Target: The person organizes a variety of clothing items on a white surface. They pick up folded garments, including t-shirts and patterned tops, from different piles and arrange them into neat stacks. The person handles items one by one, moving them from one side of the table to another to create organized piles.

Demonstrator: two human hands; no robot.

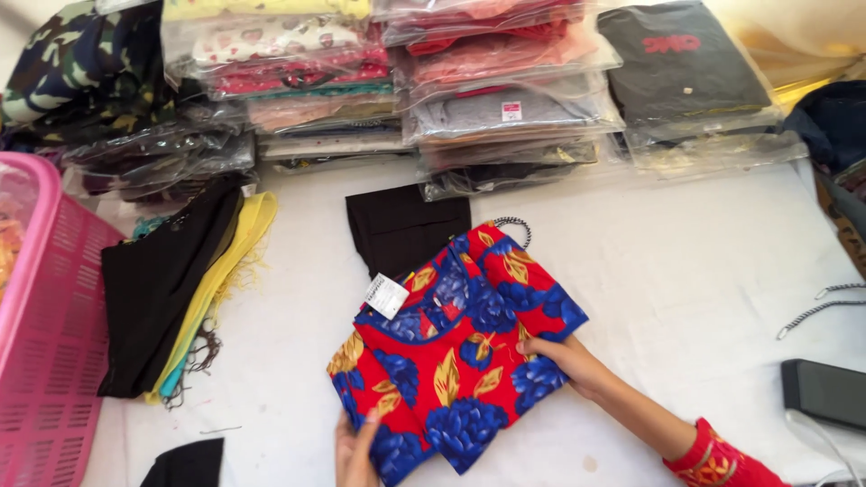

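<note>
A folded garment (pixel 456 347), red with big blue flowers and gold leaves, lies on the white surface (pixel 686 271), and everything else can be placed from it. The right hand (pixel 564 361) rests at the garment's right edge, fingers curled over the fold and gripping the cloth. The left hand (pixel 354 451) is at its lower left corner, fingers pressed against the fabric (whether it truly pinches the cloth I cannot tell, since the frame cuts the hand off). A white tag (pixel 388 295) sticks out at the garment's upper left. Just behind it lies a folded black piece (pixel 406 230). Farther back stand stacks of bagged clothes (pixel 505 99). Left of the garment sits a pile of black and yellow fabric (pixel 176 289), and beyond that a pink basket (pixel 50 361). Well to its right lies a dark phone (pixel 825 392).
</note>
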